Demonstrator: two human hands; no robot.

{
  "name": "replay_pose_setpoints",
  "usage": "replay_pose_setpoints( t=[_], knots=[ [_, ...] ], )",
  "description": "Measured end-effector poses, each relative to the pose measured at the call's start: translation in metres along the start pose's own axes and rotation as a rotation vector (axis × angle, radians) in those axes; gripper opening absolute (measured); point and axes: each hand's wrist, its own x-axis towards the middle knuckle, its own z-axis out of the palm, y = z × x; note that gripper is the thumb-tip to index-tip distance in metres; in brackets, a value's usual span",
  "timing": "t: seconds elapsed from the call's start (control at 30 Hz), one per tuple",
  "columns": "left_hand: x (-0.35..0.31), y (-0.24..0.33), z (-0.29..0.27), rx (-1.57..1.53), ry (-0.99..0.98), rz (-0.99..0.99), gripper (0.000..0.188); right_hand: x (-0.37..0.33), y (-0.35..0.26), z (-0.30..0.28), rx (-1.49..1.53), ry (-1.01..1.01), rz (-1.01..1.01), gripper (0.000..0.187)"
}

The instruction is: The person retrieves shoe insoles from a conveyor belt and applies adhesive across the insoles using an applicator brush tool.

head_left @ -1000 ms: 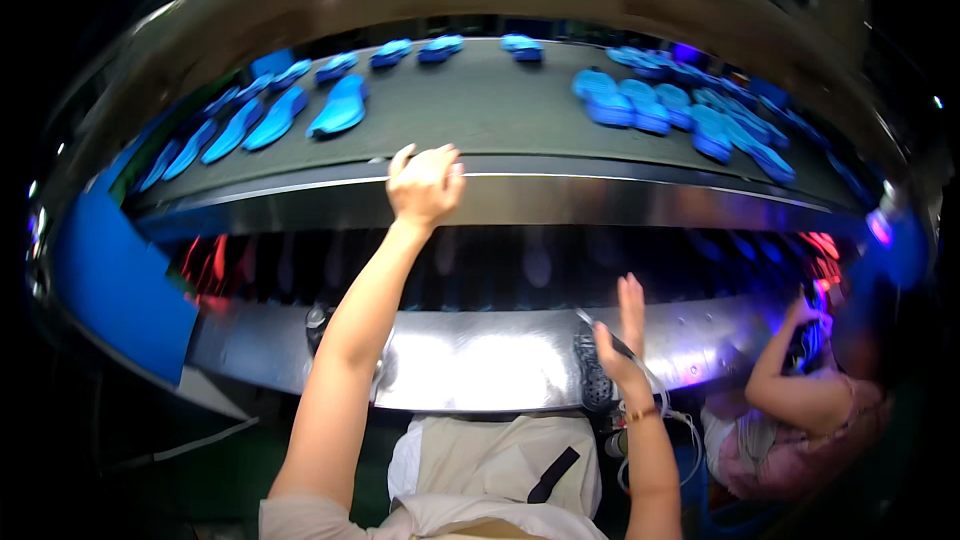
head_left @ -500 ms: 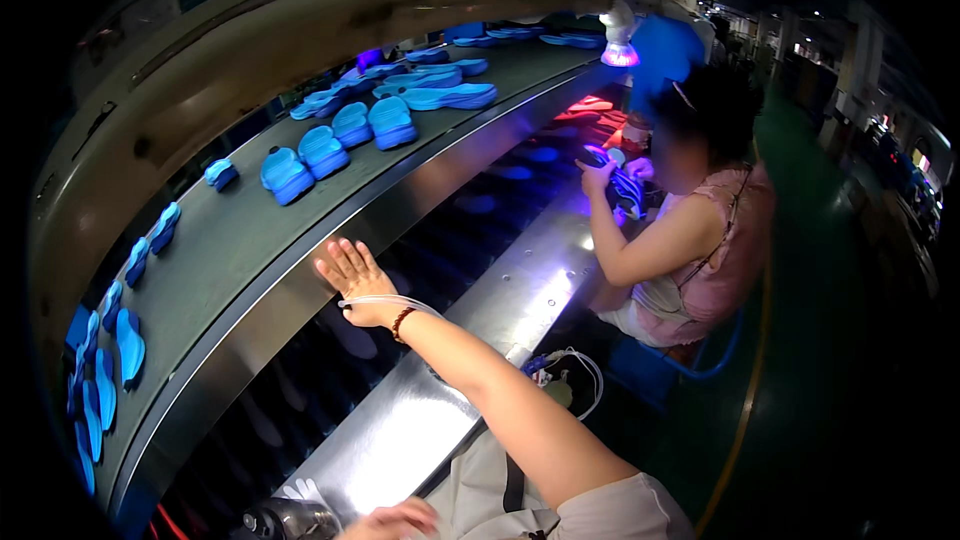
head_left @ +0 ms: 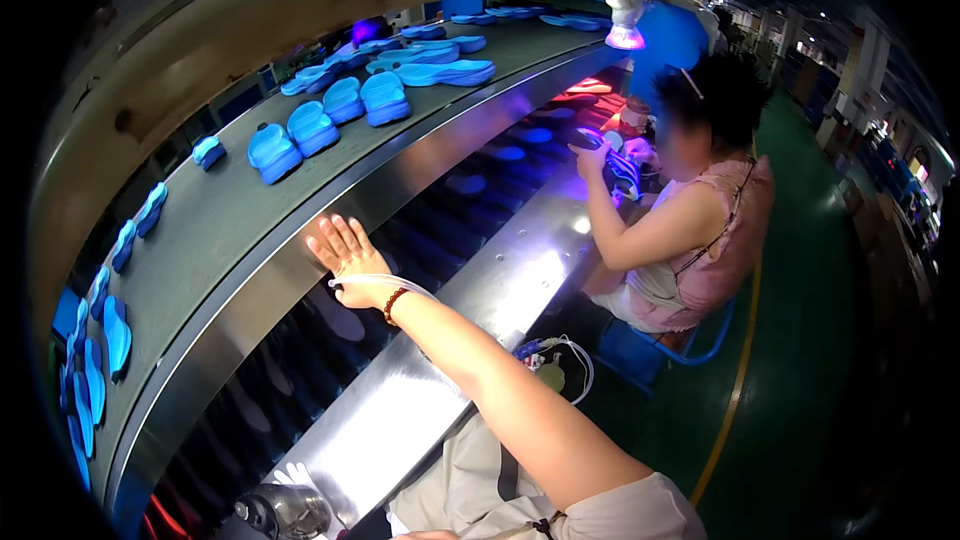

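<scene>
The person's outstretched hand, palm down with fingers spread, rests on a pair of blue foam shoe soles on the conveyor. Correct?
Not quite. In the head view the outstretched hand rests on the conveyor's shiny steel edge rail, palm down, fingers spread. The blue foam shoe soles lie farther up the belt, untouched.

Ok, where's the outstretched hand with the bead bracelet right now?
In the head view, the right hand lies flat, fingers spread, left of centre on the steel edge of the upper conveyor belt, below the nearest blue soles.

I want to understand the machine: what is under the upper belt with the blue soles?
Under the upper belt runs a dark lower level carrying dark soles, past the right hand on the steel edge. Farther under is in shadow, unseen.
</scene>
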Motion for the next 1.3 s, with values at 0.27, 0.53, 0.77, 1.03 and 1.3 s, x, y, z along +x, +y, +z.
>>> replay_pose_setpoints(
  t=[0.27, 0.53, 0.77, 1.03, 1.3],
  knots=[
    [-0.009, 0.004, 0.017, -0.059, -0.279, 0.116, 0.038, 0.005, -0.004, 0.013, -0.036, 0.101, -0.094, 0.093],
    [0.057, 0.165, -0.026, 1.111, 0.344, 0.496, 0.036, -0.003, 0.01, 0.022, 0.046, 0.117, -0.082, 0.105],
    [0.138, 0.332, -0.166, 1.998, 1.443, 0.584, 0.056, 0.002, 0.002, 0.015, 0.051, 0.083, -0.073, 0.111],
    [0.131, 0.327, -0.167, 2.49, 1.529, 0.243, 0.032, 0.0, 0.014, 0.011, 0.041, 0.085, -0.066, 0.113],
    [-0.003, 0.234, -0.074, 1.547, 1.53, 1.034, 0.038, -0.036, 0.037, -0.096, 0.535, -0.303, 0.005, 0.043]
  ],
)
